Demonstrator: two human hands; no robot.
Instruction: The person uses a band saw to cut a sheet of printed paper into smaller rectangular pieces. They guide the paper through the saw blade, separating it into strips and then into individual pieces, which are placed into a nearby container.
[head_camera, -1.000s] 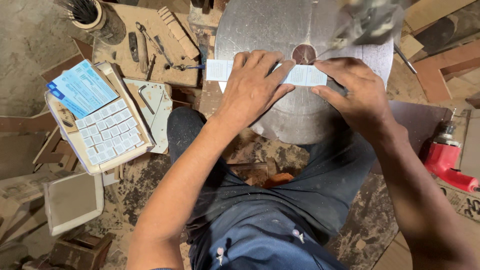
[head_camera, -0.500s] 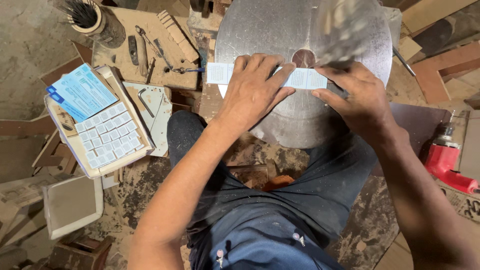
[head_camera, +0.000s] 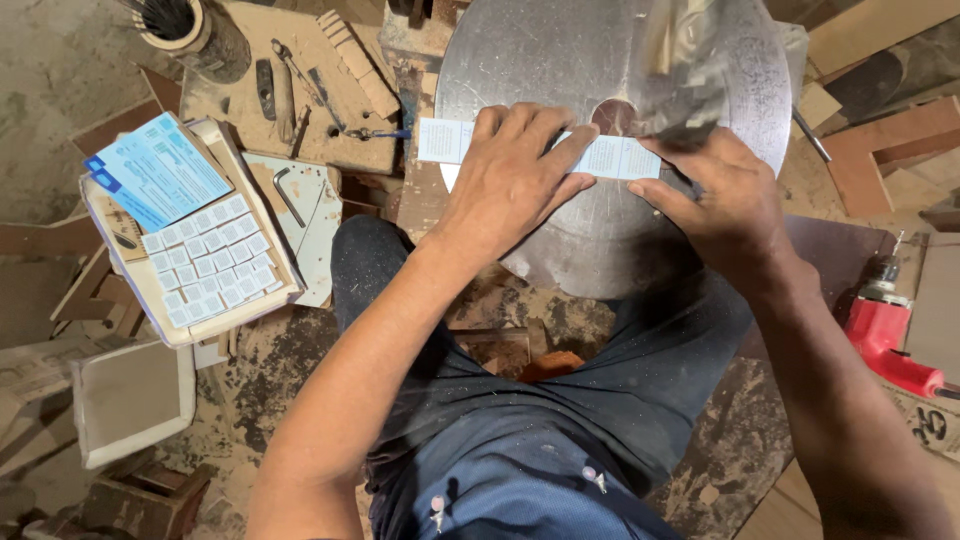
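Observation:
A large round metal disc (head_camera: 560, 60) with a brown centre hole lies in front of me. Across it runs a pale strip (head_camera: 445, 140) made of small white pieces. My left hand (head_camera: 515, 170) lies flat on the strip's left half, fingers spread and pressing it down. My right hand (head_camera: 720, 200) pinches the strip's right end between thumb and forefinger at the disc's right side. The middle of the strip is hidden under my left fingers.
A tray (head_camera: 255, 300) at left holds several small white squares and blue printed cards (head_camera: 155, 180). A hex key (head_camera: 288, 195) lies on a board beside it. A wooden slab (head_camera: 310, 100) with hand tools sits behind, a red power drill (head_camera: 890, 340) at right.
Both hands stay on the strip. The view has shifted slightly, and my right hand has slid a little along the strip's right end.

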